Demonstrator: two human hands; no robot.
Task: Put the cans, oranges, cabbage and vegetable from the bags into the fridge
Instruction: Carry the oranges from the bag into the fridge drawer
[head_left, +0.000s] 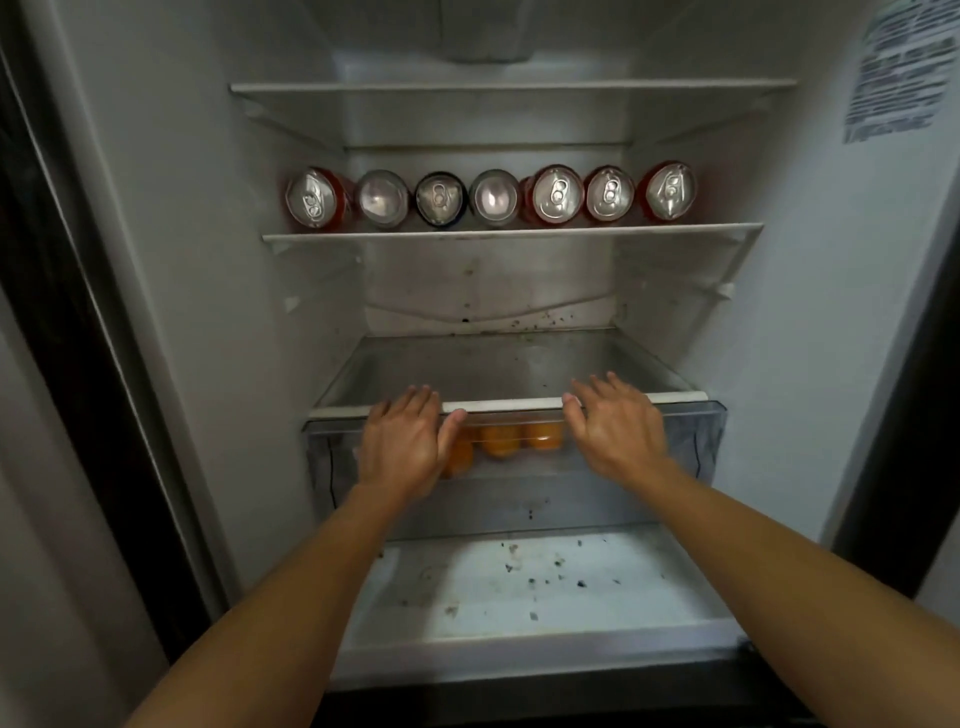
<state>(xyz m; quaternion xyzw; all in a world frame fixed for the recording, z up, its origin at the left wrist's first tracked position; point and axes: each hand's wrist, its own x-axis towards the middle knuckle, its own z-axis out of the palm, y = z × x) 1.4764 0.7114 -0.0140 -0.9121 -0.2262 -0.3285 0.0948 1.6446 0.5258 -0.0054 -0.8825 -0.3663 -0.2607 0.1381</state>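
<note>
Several cans (491, 197) lie on their sides in a row on the middle fridge shelf (511, 232), ends facing me. Oranges (519, 439) show through the clear front of the crisper drawer (685, 441) under the lowest glass shelf (519, 364). My left hand (402, 441) lies flat against the drawer's upper front edge, fingers straight and thumb out to the right. My right hand (613, 426) rests the same way on the edge further right. No cabbage, vegetable or bag is in view.
The top shelf (511, 85) holds nothing. Below the drawer lies the speckled white fridge floor (519, 587). The dark door frame (78, 312) runs down the left; a printed label (901, 67) is stuck on the right wall.
</note>
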